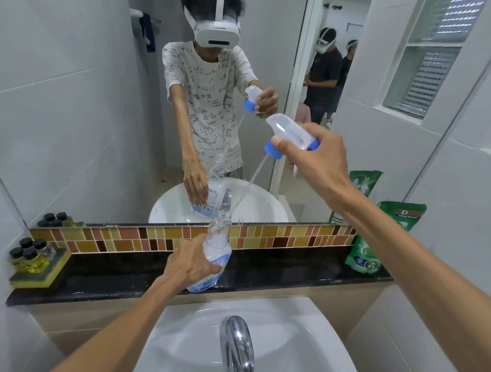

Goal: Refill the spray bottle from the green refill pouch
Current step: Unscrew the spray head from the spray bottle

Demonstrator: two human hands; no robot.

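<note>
Clear plastic spray bottle [216, 250] with a blue-printed label sits on the black stone ledge [135, 277] behind the basin, base on the ledge, long axis tilted with the open neck leaning up and right toward the mirror. Left hand [189, 265] is wrapped around its lower body, fingers closed on the label side. Right hand [315, 155] is raised above and right of the bottle, fingers clamped around the translucent trigger spray head with blue collar [292, 134]; nozzle end points up-left, and its thin clear dip tube [251, 183] runs down-left, lower end at about the bottle neck. Can't tell if the tube tip is inside the neck or just clear of it. Green refill pouch [368, 255] stands upright at the right end of the ledge, against the tiled corner, well apart from the bottle and partly hidden behind the right forearm. Left end of the ledge: yellow-green sponge [36, 273] with four small black-capped glass jars [30, 251] on top. Strip of brown, orange and yellow mosaic tile [278, 236] runs along the mirror's bottom edge. White ceramic basin [257, 344] with a chrome tap [235, 349] is directly below the ledge, in front of the bottle.
</note>
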